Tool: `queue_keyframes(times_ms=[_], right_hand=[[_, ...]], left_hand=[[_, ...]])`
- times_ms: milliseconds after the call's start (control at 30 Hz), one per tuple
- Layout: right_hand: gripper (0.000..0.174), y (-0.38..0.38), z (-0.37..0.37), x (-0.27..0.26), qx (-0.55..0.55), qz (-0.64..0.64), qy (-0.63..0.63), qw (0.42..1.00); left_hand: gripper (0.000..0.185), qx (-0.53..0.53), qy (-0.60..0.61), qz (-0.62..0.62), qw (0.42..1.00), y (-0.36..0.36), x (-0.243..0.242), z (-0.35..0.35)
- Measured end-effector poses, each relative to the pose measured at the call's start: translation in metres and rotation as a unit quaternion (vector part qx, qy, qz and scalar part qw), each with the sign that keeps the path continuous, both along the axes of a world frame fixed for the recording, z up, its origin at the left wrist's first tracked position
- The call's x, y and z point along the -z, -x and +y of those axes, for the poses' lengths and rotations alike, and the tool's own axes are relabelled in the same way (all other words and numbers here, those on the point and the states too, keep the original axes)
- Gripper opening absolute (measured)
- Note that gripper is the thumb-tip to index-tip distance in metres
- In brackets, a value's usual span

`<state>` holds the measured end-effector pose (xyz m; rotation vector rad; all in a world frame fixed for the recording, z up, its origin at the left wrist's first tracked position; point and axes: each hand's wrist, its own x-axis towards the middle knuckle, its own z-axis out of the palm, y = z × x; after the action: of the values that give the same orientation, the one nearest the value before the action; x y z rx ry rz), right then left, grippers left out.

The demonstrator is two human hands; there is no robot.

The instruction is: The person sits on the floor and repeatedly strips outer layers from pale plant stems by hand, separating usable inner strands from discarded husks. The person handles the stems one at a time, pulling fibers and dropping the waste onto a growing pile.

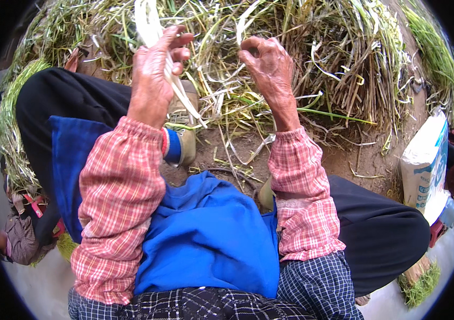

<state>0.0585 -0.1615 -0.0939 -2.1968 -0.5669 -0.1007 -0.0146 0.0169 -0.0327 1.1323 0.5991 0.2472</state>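
Note:
My left hand [153, 76] holds a few slender white plant stalks [147, 24]. They run up past the fingers, and their lower ends slant down below the palm. My right hand [271, 60] is curled, thumb against forefinger, on a thin pale leaf strip [243, 24] that rises above it. Behind and below both hands spreads a heap of loose peeled leaves and stems [215, 80], green and straw-coloured. On the right of the heap lies a thick bunch of brownish stalks [355, 84].
A blue apron [211, 236] covers my lap between bent knees. Long green bundles lie at the far left [9, 132] and upper right [437, 52]. A white-and-blue printed package [423, 164] stands by my right knee. Another person's sleeve [21, 238] shows at lower left.

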Motion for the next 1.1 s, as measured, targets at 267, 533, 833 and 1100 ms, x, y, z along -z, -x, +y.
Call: queue_keyframes(times_ms=[267,533,833,1100], right_hand=[[0.018,0.017,0.026,-0.038,-0.17,0.086,-0.073,0.979],[0.017,0.025,0.041,-0.042,-0.225,-0.025,-0.137,0.964],[0.037,0.013,0.025,-0.028,-0.248,0.361,-0.257,0.862],[0.037,-0.004,0.032,-0.026,-0.174,0.427,-0.551,0.696]], left_hand=[[0.029,0.073,-0.043,0.027,0.996,0.002,-0.001,-0.002],[0.015,0.013,-0.022,0.04,0.999,0.005,0.009,0.002],[0.026,0.074,-0.071,-0.026,0.994,-0.003,-0.012,-0.001],[0.032,0.153,-0.102,-0.015,0.983,-0.001,-0.026,-0.021]])
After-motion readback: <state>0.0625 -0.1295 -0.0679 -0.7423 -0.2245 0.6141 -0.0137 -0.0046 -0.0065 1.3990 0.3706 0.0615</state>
